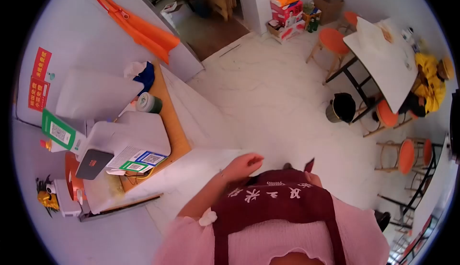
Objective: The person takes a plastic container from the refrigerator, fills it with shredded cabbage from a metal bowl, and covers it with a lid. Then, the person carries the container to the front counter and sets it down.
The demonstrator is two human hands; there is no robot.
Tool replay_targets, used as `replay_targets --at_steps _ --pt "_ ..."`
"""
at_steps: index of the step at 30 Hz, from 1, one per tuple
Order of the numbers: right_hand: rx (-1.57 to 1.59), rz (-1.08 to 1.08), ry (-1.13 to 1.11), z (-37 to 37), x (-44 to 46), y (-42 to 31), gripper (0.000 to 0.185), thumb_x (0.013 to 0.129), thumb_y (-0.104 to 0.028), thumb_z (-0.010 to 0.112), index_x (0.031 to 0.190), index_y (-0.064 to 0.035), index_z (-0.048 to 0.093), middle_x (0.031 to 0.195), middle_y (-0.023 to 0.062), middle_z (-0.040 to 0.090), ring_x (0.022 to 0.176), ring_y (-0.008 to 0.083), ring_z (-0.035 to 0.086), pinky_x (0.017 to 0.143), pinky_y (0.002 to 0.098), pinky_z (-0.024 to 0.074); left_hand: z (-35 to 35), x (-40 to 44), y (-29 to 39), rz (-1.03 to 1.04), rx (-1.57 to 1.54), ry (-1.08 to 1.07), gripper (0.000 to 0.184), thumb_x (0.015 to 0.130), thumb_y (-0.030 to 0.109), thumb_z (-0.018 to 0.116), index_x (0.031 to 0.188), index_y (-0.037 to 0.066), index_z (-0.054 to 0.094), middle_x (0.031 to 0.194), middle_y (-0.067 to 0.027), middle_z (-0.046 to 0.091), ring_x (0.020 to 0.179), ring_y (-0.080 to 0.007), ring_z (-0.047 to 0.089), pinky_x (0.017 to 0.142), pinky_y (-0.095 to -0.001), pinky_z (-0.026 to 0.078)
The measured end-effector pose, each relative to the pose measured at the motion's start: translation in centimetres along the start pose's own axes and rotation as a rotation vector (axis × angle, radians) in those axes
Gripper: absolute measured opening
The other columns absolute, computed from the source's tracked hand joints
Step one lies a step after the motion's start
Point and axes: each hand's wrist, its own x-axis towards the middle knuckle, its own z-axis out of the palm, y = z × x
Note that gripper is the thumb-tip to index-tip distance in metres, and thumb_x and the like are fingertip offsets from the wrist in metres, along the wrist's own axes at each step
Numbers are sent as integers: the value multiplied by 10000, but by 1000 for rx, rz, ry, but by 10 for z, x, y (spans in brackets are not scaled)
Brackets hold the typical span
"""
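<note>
My left hand (243, 166) is in front of my body, beside the counter's end, its fingers loosely curled together. Nothing shows in it. Of my right hand (314, 179), only a small patch of skin shows past the edge of the dark red apron (278, 195); its fingers are hidden. A dark red pointed strip of cloth (309, 164) sticks up beside it. I wear the apron, with white lettering, over a pink top (275, 238).
A wooden-topped counter (178, 138) at left carries a white machine (139, 133), a payment-code stand (60, 130) and a lidded tub (149, 103). A black bin (341, 107), orange stools (334, 41) and a white table (383, 56) with a person in yellow (431, 82) are at right.
</note>
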Motion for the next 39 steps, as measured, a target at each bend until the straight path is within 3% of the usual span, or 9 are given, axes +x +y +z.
replay_targets --at_steps 3,7,9,13,26,30,35,37,39 --pt "98 -45 -140 -29 50 -8 461 931 -392 423 792 21 572 664 165 567 601 288 524 607 391 418 -6 103 12 49 -44 14 288 880 248 565 1083 44 580 940 -74 637 870 -139 588 776 -273 470" --pt "75 -101 -171 -55 149 -20 396 921 -341 454 865 25 593 859 170 640 818 285 615 710 347 458 -47 215 -3 4 21 57 283 872 263 562 1047 43 594 946 -84 641 854 -165 600 780 -293 473" --pt "-271 60 -271 -77 205 -45 350 899 -330 472 1077 -52 585 978 184 636 949 341 598 791 392 463 -77 271 -29 17 113 94 280 862 264 562 1023 38 600 945 -89 646 841 -191 608 779 -306 476" --pt "-571 -45 -163 -113 340 -49 405 890 -380 463 1116 -61 572 1018 189 623 973 359 583 827 402 457 -152 349 -54 -82 83 162 300 829 292 555 959 31 625 892 -133 660 843 -251 628 763 -330 485" --pt "-622 -137 -214 -249 730 -228 465 887 -403 447 1153 -38 559 1063 228 597 1030 381 554 882 426 435 -383 424 -100 -415 13 536 337 812 334 544 954 44 639 906 -136 660 850 -280 630 778 -360 488" --pt "-933 -226 -427 -259 866 -347 383 869 -337 443 1021 -16 585 987 232 608 892 389 583 773 449 474 -398 423 -127 -719 -9 670 302 805 316 503 883 63 648 852 -173 646 792 -306 625 724 -398 486" --pt "-1017 -784 -510 -230 1019 -461 350 861 -302 457 965 4 594 899 218 631 756 324 631 688 408 505 -367 414 -109 -886 -274 835 346 831 333 503 879 14 629 798 -111 651 702 -189 620 676 -323 491" --pt "-635 -319 -563 -196 1003 -556 295 835 -260 472 883 5 593 736 106 625 602 211 618 556 322 491 -341 415 -113 -944 -530 1020 353 824 344 507 856 17 634 765 -95 646 685 -150 616 650 -308 489" --pt "-675 -360 -616 -158 1010 -602 320 836 -276 485 885 17 605 749 131 634 605 219 627 606 339 495 -316 413 -122 -1007 -526 959 328 817 321 522 875 16 628 757 -91 647 687 -159 616 651 -311 491"
